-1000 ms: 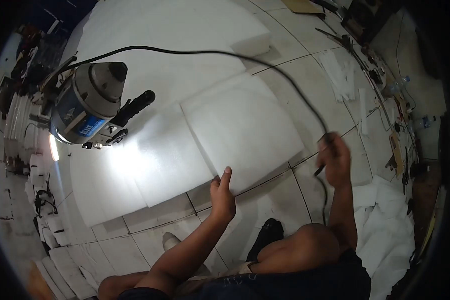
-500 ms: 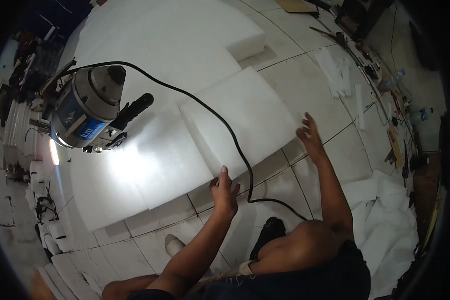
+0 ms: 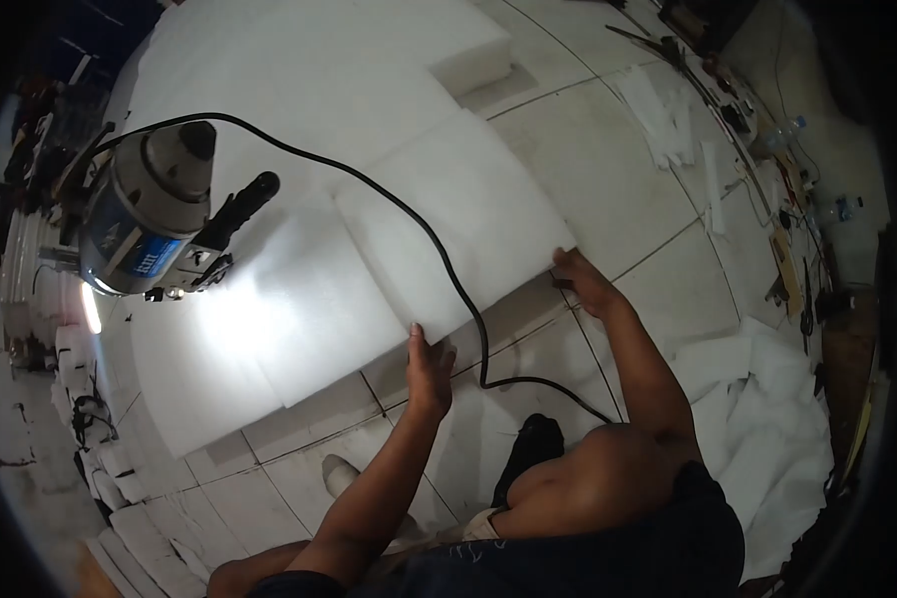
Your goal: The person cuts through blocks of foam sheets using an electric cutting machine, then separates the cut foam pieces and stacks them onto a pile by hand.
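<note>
Tiled floor under everything, pale with dark joints, clutter along both sides. Foam sheet, white and thick, lies just ahead of both hands, its near edge running between them. Left hand is at that near edge: thumb up against the foam, fingers bent and slightly apart, some tips hidden; can't tell how firm the grip is. Right hand is at the near right corner, fingers bent over the edge, thumb side lower; can't tell if it's pinching or just touching. Black cord crosses the foam, drops over the edge between the hands and runs along the floor to the right knee. Second foam piece sits left of the left hand, with a bright light patch on it. Power tool, grey and blue with a black side handle, is further left and ahead of that hand. Bigger foam block is beyond both. Foam strips lie ahead and right of the right hand; crumpled white sheeting is to its lower right.
</note>
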A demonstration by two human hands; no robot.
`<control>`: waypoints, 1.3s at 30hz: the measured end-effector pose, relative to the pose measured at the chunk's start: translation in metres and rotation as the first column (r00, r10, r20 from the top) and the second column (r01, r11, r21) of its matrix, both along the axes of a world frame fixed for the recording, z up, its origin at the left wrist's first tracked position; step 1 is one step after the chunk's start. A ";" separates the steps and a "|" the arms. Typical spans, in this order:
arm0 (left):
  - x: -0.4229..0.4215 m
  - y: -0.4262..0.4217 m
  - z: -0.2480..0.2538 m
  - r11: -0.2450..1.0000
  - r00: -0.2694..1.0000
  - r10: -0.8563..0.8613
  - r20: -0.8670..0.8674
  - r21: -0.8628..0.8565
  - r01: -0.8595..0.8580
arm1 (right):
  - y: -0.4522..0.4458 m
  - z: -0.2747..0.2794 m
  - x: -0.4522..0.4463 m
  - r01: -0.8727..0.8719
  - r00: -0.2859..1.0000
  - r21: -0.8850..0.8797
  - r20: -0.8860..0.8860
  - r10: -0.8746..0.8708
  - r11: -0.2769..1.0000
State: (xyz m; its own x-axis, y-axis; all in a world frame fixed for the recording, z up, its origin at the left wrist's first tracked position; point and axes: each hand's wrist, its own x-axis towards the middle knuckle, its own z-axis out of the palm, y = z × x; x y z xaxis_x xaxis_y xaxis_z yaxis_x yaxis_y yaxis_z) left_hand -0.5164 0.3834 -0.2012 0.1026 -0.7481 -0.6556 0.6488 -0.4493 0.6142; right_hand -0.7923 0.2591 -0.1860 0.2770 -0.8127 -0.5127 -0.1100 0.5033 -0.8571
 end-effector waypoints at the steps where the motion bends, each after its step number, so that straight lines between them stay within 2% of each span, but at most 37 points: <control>1: -0.002 0.000 0.002 0.999 0.999 0.027 0.039 0.022 -0.027 | 0.001 0.000 0.009 0.018 1.000 0.007 -0.008 -0.018 1.000; 2: -0.004 -0.002 0.004 0.998 0.996 0.048 0.077 0.038 -0.052 | -0.001 0.001 0.013 0.035 0.999 0.011 -0.014 -0.034 0.999; 4: 0.001 0.001 -0.004 0.999 0.995 0.008 0.101 0.050 -0.014 | -0.011 0.003 0.007 -0.067 0.989 0.077 -0.126 0.076 0.995; 5: 0.003 0.001 -0.005 0.998 0.993 -0.005 0.116 0.061 -0.002 | -0.016 -0.002 0.002 -0.042 0.988 0.076 -0.142 0.053 0.996; 7: 0.004 -0.003 -0.007 0.995 0.989 -0.011 0.148 0.098 -0.004 | -0.025 -0.017 -0.003 -0.225 0.971 0.060 -0.067 0.228 0.973; 8: 0.003 -0.003 -0.006 0.995 0.989 -0.030 0.143 0.097 0.016 | -0.026 -0.014 -0.003 -0.206 0.975 0.060 -0.072 0.210 0.977; 10: 0.002 -0.002 0.000 0.997 0.987 -0.013 0.161 0.079 0.000 | -0.027 -0.005 0.002 -0.209 0.946 -0.087 -0.271 0.179 0.974; 11: 0.001 -0.002 0.004 0.997 0.985 -0.043 0.165 0.076 0.031 | -0.026 -0.009 0.009 -0.197 0.947 -0.081 -0.274 0.168 0.977; 13: 0.007 -0.002 -0.006 0.994 0.985 -0.087 0.149 0.082 0.075 | -0.022 -0.023 0.014 0.007 0.998 -0.051 0.058 -0.005 0.999; 14: 0.010 -0.002 -0.010 0.993 0.984 -0.096 0.147 0.083 0.085 | -0.023 -0.026 0.014 0.025 0.999 -0.048 0.049 -0.022 0.999; 16: 0.006 -0.004 -0.006 0.990 0.981 -0.121 0.149 0.097 0.107 | -0.028 -0.029 0.014 -0.048 0.997 0.033 -0.053 0.050 0.998; 20: 0.000 -0.008 0.004 0.984 0.964 -0.119 0.237 0.159 0.082 | -0.027 -0.008 0.017 -0.097 0.994 -0.044 0.038 0.099 0.994; 22: -0.001 -0.007 0.005 0.984 0.969 -0.104 0.225 0.168 0.066 | -0.020 -0.014 0.022 0.014 0.993 -0.125 0.116 0.000 0.992; 23: -0.002 -0.008 0.007 0.984 0.968 -0.104 0.227 0.166 0.067 | -0.018 -0.017 0.025 0.015 0.993 -0.127 0.117 0.000 0.992; 25: -0.003 -0.005 0.010 0.984 0.960 -0.137 0.246 0.147 0.103 | -0.013 -0.022 0.031 0.170 0.965 -0.106 0.221 -0.144 0.980; 26: -0.001 -0.003 0.008 0.984 0.960 -0.134 0.247 0.149 0.099 | -0.008 -0.023 0.029 0.167 0.965 -0.104 0.222 -0.141 0.980; 28: 0.005 -0.002 0.002 0.978 0.953 -0.196 0.229 0.109 0.175 | 0.004 -0.024 0.017 0.236 0.941 -0.016 0.254 -0.224 0.972; 29: 0.007 -0.001 0.004 0.979 0.953 -0.195 0.231 0.106 0.174 | 0.014 -0.023 0.010 0.329 0.894 0.012 0.317 -0.316 0.944; 30: 0.008 0.001 0.007 0.964 0.933 -0.267 0.243 0.075 0.257 | 0.026 -0.024 0.000 0.417 0.836 0.044 0.372 -0.402 0.908; 31: 0.009 0.003 0.009 0.940 0.906 -0.339 0.255 0.046 0.339 | 0.037 -0.025 -0.012 0.416 0.838 0.040 0.370 -0.401 0.908; 34: 0.016 0.008 0.008 0.929 0.875 -0.367 0.315 0.076 0.362 | 0.074 -0.031 -0.052 0.705 0.646 0.108 0.312 -0.697 0.701; 37: 0.020 0.011 -0.003 0.933 0.857 -0.356 0.373 0.083 0.351 | 0.090 -0.024 -0.091 0.837 0.491 0.118 0.267 -0.829 0.534; 38: 0.019 0.011 -0.003 0.932 0.859 -0.358 0.367 0.082 0.353 | 0.089 -0.018 -0.099 0.839 0.491 0.113 0.262 -0.831 0.532; 39: 0.018 0.011 -0.003 0.933 0.841 -0.354 0.409 0.098 0.345 | 0.086 -0.010 -0.107 0.888 0.405 0.106 0.283 -0.870 0.448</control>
State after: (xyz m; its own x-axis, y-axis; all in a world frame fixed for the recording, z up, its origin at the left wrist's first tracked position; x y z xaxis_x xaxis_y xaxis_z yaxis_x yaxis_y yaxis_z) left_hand -0.4989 0.3944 -0.2046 0.1012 -0.7734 -0.6258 0.1346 -0.6126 0.7788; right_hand -0.8990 0.3448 -0.1956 -0.4970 -0.7115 -0.4967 0.5900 0.1427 -0.7947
